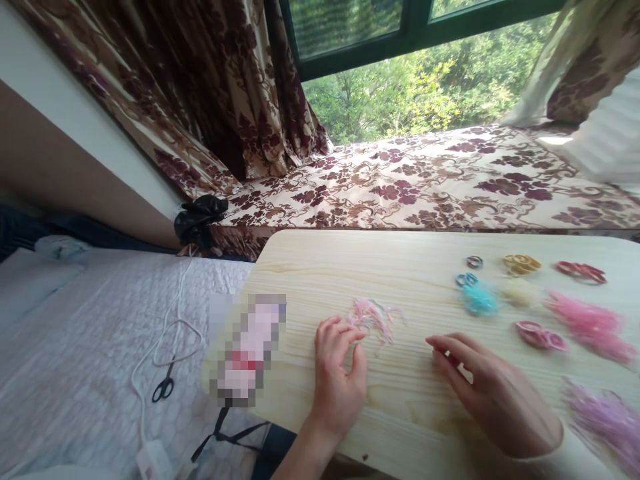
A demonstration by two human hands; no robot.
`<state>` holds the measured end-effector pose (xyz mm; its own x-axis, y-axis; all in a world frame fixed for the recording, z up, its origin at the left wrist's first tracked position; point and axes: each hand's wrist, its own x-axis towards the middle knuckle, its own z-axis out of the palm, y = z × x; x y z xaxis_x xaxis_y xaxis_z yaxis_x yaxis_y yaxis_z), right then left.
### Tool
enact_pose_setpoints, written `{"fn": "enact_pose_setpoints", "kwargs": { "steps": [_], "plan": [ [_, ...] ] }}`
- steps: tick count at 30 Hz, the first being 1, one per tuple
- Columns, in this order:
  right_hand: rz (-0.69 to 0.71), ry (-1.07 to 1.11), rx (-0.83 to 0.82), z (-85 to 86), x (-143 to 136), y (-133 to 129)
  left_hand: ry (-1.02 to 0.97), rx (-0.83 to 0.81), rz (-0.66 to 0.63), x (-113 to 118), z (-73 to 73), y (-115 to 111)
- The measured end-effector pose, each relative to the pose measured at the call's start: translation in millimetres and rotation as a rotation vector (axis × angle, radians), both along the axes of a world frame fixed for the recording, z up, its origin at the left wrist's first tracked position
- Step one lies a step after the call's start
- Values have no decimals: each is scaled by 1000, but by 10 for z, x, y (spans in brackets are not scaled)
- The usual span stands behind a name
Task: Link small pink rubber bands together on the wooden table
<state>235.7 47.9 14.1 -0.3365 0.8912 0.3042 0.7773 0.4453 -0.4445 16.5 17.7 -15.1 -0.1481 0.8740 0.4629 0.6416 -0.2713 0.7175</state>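
My left hand (pixel 339 370) rests over the pale wooden tabletop (pixel 310 273), with its fingers bent and its thumb apart from them. Just beyond its fingertips lies a small loose heap of pastel strands (pixel 374 317), mostly pink. To the right, my right hand (pixel 480 387) hovers low with thumb and forefinger pinched together. Whatever may be between those fingertips is too small to make out. Closest to that hand is a coil of pink bands (pixel 541 335). Behind it are a turquoise fluffy bundle (pixel 480 300) and turquoise bands (pixel 467 280).
Farther right lie yellow bands (pixel 521 264), red bands (pixel 581 272), a pink strand bundle (pixel 593 323) and a purple one (pixel 607 420). A blurred-out pink object (pixel 253 350) covers the table's left edge. Scissors (pixel 163 389) and a white cable (pixel 160 333) are on the bed.
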Motion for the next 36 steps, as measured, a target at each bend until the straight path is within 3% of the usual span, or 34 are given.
{"fn": "enact_pose_setpoints", "kwargs": {
  "steps": [7, 12, 28, 36],
  "plan": [
    [166, -57, 0, -79, -311, -29, -7, 1, -3, 1, 15, -5],
    [162, -129, 46, -79, -410, 72, -6, 8, -5, 9, 7, 4],
    [239, -90, 67, -41, -380, -99, -12, -8, -5, 10, 52, -2],
    [101, -146, 150, -82, -82, 24, -18, -19, -16, -2, 32, -20]
  ]
}}
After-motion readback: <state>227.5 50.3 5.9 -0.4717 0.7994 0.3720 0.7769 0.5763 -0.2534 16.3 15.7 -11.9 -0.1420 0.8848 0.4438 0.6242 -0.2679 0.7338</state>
